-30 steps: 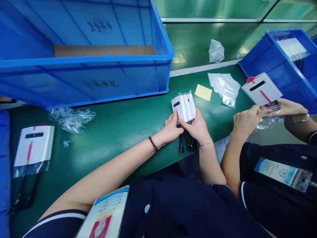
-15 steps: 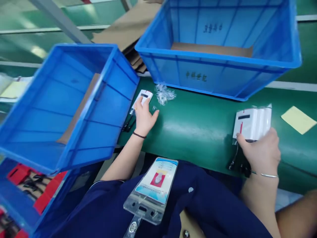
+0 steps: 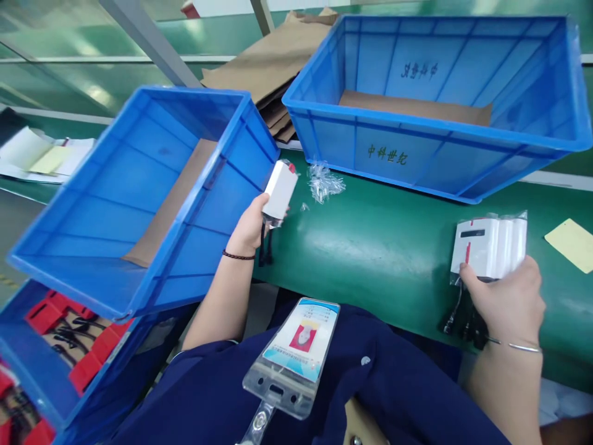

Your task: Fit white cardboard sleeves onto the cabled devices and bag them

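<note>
My left hand [image 3: 252, 225] is closed around a white box-shaped device [image 3: 280, 188], lifted beside the left blue crate. The device has a red mark at its top end, clear film around it and short black cables hanging from its lower end. At the right, my right hand [image 3: 512, 303] grips a stack of similar white devices [image 3: 488, 247] side by side in clear plastic. A dark window and a red stripe show on the nearest one. Black cables dangle below that stack. Crumpled clear plastic bits [image 3: 324, 182] lie on the green table near my left hand.
A tilted blue crate [image 3: 231, 204] stands at left, another blue crate [image 3: 393, 145] at the back; both have cardboard inside. A lower crate [image 3: 41, 364] holds red pieces and black cables. Cardboard sheets [image 3: 269, 62] are stacked behind. A yellow paper [image 3: 572, 244] lies at right on the green table [image 3: 370, 241].
My left hand has taken hold of the white device from the table and raised it, its plain side now showing. My right hand still holds its stack. The view has shifted slightly.
</note>
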`<control>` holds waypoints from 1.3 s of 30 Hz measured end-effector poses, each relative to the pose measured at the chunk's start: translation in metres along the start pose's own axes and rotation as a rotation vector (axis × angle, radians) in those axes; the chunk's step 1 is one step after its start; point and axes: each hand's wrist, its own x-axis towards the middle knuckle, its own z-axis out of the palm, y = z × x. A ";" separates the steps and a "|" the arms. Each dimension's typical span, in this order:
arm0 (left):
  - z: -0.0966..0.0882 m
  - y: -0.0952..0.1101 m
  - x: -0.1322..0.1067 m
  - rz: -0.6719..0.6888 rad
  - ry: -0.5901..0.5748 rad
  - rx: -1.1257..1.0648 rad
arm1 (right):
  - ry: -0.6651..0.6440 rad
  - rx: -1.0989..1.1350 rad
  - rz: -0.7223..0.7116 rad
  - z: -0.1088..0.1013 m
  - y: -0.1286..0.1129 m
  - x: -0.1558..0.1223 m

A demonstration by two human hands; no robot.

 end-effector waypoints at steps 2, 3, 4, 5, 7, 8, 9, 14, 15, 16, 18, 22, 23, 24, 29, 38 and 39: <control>0.010 0.004 -0.016 -0.070 -0.148 -0.221 | 0.017 -0.004 -0.003 0.001 0.000 0.000; 0.018 0.005 -0.023 -0.108 -0.230 -0.336 | 0.023 -0.006 -0.007 0.002 0.000 0.000; 0.026 0.005 -0.029 -0.144 -0.312 -0.426 | 0.026 -0.007 -0.012 0.002 0.000 -0.001; 0.036 0.004 -0.034 -0.173 -0.384 -0.474 | 0.023 -0.007 -0.019 0.003 0.000 -0.001; 0.059 0.001 -0.042 -0.208 -0.501 -0.498 | 0.016 0.008 -0.042 0.004 0.002 -0.001; 0.070 -0.001 -0.044 -0.222 -0.550 -0.485 | 0.015 0.017 -0.055 0.004 0.003 -0.001; 0.082 -0.002 -0.046 -0.236 -0.594 -0.462 | 0.013 0.026 -0.071 0.005 0.004 -0.001; 0.145 0.000 -0.051 -0.292 -0.770 -0.321 | 0.047 0.051 -0.123 0.010 0.010 0.002; 0.158 0.001 -0.052 -0.297 -0.799 -0.302 | 0.053 0.064 -0.128 0.011 0.010 0.004; 0.169 0.002 -0.053 -0.302 -0.820 -0.291 | 0.058 0.078 -0.129 0.012 0.011 0.005; 0.189 0.002 -0.055 -0.318 -0.840 -0.306 | 0.065 0.105 -0.131 0.014 0.013 0.007; 0.213 -0.004 -0.058 -0.362 -0.861 -0.372 | 0.088 0.161 -0.147 0.019 0.019 0.010; 0.216 -0.006 -0.059 -0.364 -0.866 -0.373 | 0.096 0.179 -0.154 0.020 0.021 0.011; 0.220 -0.009 -0.059 -0.356 -0.859 -0.366 | 0.103 0.200 -0.161 0.022 0.023 0.012; 0.246 -0.023 -0.069 -0.186 -0.738 -0.151 | 0.136 0.305 -0.193 0.027 0.031 0.017; 0.303 -0.001 -0.100 0.071 -0.880 0.503 | 0.150 0.342 -0.237 0.023 0.038 0.023; 0.304 0.000 -0.100 0.092 -0.880 0.625 | 0.125 0.360 -0.265 0.020 0.040 0.022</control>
